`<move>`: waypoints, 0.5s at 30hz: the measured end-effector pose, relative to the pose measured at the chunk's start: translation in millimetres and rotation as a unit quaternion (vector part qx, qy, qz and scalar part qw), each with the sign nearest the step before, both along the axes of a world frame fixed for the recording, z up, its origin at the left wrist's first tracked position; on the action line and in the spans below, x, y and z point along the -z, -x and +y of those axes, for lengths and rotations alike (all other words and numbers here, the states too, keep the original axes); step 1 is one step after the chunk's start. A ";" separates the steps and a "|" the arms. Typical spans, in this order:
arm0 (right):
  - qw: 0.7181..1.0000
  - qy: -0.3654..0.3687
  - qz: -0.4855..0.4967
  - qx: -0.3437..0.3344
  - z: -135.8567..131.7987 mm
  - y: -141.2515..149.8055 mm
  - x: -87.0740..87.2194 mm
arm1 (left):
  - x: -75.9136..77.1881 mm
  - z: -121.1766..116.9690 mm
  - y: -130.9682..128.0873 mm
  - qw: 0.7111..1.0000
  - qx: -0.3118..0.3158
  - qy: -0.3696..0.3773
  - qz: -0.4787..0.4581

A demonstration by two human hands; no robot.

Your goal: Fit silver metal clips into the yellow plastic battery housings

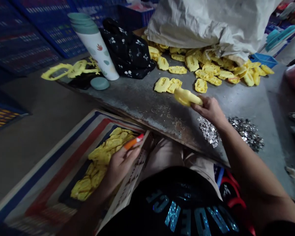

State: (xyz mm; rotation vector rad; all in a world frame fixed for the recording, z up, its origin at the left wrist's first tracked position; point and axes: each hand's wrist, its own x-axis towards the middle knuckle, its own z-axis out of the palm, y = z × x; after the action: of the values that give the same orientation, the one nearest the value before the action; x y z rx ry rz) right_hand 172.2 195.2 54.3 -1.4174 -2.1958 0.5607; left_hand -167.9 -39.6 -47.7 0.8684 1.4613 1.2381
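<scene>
My right hand [210, 109] is closed around one end of a yellow plastic part [186, 97], raised over the table and slightly blurred. Two similar yellow pieces [167, 85] lie on the tabletop just beyond it. Below my right wrist is a heap of small shiny metal pieces [245, 132]. My left hand [124, 164] is closed on an orange tool with a red end [133, 142]; its exact kind does not show. That hand hovers above a crate [108, 113] lined with striped sheeting, in which many yellow plastic parts [98, 167] are piled.
On the grey table [137, 98], a white sack [199, 23] spills more yellow parts [206, 70]. A patterned tumbler [98, 50], a round teal lid [99, 83] and a black bag [127, 49] stand at the left. Blue crates [36, 29] are stacked behind.
</scene>
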 end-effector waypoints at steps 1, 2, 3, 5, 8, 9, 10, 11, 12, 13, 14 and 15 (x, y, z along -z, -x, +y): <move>0.997 0.049 0.047 -0.028 -20.4 -8.2 -3.7 | -7.6 8.3 -15.3 0.999 0.029 -0.015 -0.006; 0.979 0.135 0.137 -0.069 -42.9 -15.8 -5.5 | -15.2 16.8 -30.6 0.996 0.079 -0.033 -0.036; 0.943 0.225 0.225 -0.097 -66.5 -22.6 -5.3 | -22.4 25.1 -45.6 0.986 0.136 -0.054 -0.077; 0.859 0.361 0.344 -0.112 -112.2 -33.5 0.0 | -34.7 38.6 -73.8 0.957 0.223 -0.069 -0.172; 0.771 0.457 0.438 -0.072 -165.9 -44.0 16.0 | -48.8 45.4 -109.2 0.915 0.306 -0.057 -0.258; 0.748 0.471 0.464 -0.058 -178.9 -46.9 22.1 | -52.9 44.1 -118.0 0.907 0.324 -0.059 -0.264; 0.729 0.481 0.485 -0.047 -189.7 -49.8 28.1 | -56.4 41.7 -124.7 0.901 0.343 -0.055 -0.260; 0.716 0.487 0.499 -0.043 -198.8 -53.3 33.7 | -58.9 38.8 -129.3 0.896 0.362 -0.044 -0.254; 0.709 0.488 0.507 -0.043 -206.6 -57.4 38.5 | -59.9 36.0 -131.6 0.889 0.384 -0.027 -0.249; 0.711 0.483 0.509 -0.042 -213.5 -62.3 42.2 | -58.9 33.8 -132.0 0.878 0.408 -0.006 -0.249; 0.721 0.474 0.504 -0.040 -219.7 -67.8 44.8 | -55.9 32.5 -131.0 0.865 0.431 0.017 -0.257; 0.738 0.458 0.493 -0.037 -225.5 -73.6 46.2 | -50.8 32.3 -129.4 0.849 0.450 0.034 -0.273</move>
State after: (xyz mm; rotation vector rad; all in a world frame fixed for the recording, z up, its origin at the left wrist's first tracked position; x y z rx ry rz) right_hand 245.9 -30.3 8.1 -0.9368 -1.0534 2.0487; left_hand -38.5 -7.3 3.1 0.8907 0.4939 0.6117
